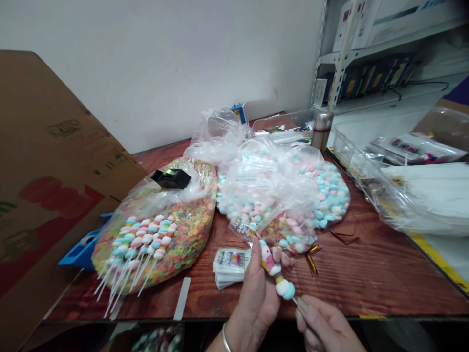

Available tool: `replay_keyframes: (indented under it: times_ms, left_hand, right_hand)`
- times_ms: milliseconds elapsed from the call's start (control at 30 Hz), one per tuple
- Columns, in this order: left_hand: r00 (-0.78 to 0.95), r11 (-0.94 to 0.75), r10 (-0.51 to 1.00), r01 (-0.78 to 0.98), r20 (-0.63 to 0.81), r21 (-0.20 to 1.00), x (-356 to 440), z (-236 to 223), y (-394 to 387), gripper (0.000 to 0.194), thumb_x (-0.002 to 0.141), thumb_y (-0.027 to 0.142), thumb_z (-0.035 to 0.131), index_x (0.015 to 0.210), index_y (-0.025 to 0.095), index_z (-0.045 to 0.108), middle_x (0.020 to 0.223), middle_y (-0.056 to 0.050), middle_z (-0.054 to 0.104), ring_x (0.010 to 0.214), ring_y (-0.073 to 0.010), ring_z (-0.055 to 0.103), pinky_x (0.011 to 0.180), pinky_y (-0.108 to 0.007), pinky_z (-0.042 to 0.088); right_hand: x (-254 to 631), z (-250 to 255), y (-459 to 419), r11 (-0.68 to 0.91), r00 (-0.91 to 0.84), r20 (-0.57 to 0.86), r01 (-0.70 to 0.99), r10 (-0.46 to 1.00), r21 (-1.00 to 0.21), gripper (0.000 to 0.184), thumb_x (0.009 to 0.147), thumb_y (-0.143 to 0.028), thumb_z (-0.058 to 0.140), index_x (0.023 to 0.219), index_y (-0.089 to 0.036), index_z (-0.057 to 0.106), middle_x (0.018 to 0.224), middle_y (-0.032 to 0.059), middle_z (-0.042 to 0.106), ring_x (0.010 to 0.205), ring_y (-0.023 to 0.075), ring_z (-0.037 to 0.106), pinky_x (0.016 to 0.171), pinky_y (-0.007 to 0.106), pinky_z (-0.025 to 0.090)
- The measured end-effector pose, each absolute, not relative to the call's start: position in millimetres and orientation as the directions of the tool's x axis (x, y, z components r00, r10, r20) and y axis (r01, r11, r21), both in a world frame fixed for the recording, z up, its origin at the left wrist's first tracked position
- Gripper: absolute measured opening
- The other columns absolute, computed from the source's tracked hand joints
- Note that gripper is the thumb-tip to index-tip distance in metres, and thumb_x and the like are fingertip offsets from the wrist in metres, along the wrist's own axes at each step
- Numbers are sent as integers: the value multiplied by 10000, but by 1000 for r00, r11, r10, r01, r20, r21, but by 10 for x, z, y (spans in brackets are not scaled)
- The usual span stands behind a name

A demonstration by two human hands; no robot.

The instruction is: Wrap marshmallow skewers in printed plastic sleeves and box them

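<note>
A marshmallow skewer (pixel 285 289), strung with pastel marshmallows and cereal rings, slants between my hands above the table's front edge. My left hand (pixel 257 289) is closed round its upper part. The thumb and fingers of my right hand (pixel 319 320) pinch the white stick at its lower end. A small clear printed bag (pixel 242 226) shows at the skewer's top end; I cannot tell whether my left fingers touch it. Left of that hand lies a stack of printed clear bags (pixel 230 264). Gold twist ties (pixel 312 260) are scattered to the right of the fingers.
Several finished skewers (pixel 146 234) lie on a big bag of cereal rings (pixel 190 230), along with a black tape dispenser (pixel 171 178). Behind my hands sits a bag of marshmallows (pixel 331 190). A cardboard box (pixel 54 161), blue dispenser (pixel 80 250), steel bottle (pixel 321 131) and plastic tray (pixel 366 181) surround them.
</note>
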State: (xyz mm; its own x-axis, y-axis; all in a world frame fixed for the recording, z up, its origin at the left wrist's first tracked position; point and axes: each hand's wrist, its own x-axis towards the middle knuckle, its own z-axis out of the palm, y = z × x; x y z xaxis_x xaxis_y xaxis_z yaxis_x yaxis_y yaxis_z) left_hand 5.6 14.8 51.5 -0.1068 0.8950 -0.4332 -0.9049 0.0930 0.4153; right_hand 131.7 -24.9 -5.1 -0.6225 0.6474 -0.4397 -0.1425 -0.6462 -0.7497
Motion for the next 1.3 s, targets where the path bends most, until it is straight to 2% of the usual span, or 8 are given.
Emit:
replay_keyframes:
  times_ms: [233,333,467,633,733,867,1100,1300]
  left_hand:
    - [-86,157,891,-863,-446,480,52,401,116,262,852,396,621,942,150,633,769,-39,637,708,-149,617,688,-264,506]
    - [-203,32,897,-857,-393,515,-112,464,191,276,813,339,679,1049,205,627,965,-48,657,846,-176,641,709,-279,520]
    - [-220,5,894,-867,-391,498,-240,515,260,202,780,266,722,951,186,649,763,13,604,670,-113,594,702,-264,519]
    - [-235,2,858,-888,-457,460,-213,546,273,128,794,230,704,792,146,608,689,31,529,586,-79,520,690,-259,515]
    - [-241,12,846,-883,-475,470,-186,577,266,134,832,240,662,784,143,586,702,23,524,590,-80,509,691,-275,523]
    - [-224,31,863,-871,-453,491,-74,562,199,163,851,279,642,789,150,563,681,25,519,586,-85,511,653,-258,511]
    - [-151,109,857,-881,-493,461,53,411,96,195,846,304,650,929,134,603,806,-37,618,699,-115,591,699,-250,510]
    - [-221,12,867,-887,-447,462,-193,455,234,216,833,256,666,1013,148,615,711,25,543,604,-87,541,664,-254,517]
  right_hand:
    - [1229,66,-212,-767,-697,-392,-362,600,-530,462,839,-586,599,645,-197,443,460,-138,232,358,15,126,404,190,120]
    - [1216,2,-211,-759,-684,-398,-365,611,-539,457,836,-591,603,667,-183,485,466,-135,262,356,9,141,406,185,136]
    - [1176,-92,-214,-721,-669,-396,-312,629,-619,484,795,-664,592,736,-188,524,463,-145,242,353,19,129,388,180,159]
    - [1169,-150,-253,-87,-335,-106,69,936,-994,398,894,-525,518,677,-192,540,574,-53,434,499,88,404,492,201,331]
    - [1221,-166,-260,278,-275,190,329,942,-903,236,920,-324,512,743,-202,609,644,-16,554,576,121,529,580,208,402]
    - [1254,-193,-216,582,-356,463,429,812,-691,100,886,-180,553,902,-202,649,689,14,648,622,149,626,652,221,456]
    - [1124,-87,-169,244,-286,141,365,948,-899,249,970,-336,438,845,-208,612,720,1,666,633,128,650,613,175,474]
    - [1196,-173,-164,396,-310,288,387,906,-833,182,964,-293,447,983,-203,605,769,9,684,652,136,671,618,185,505]
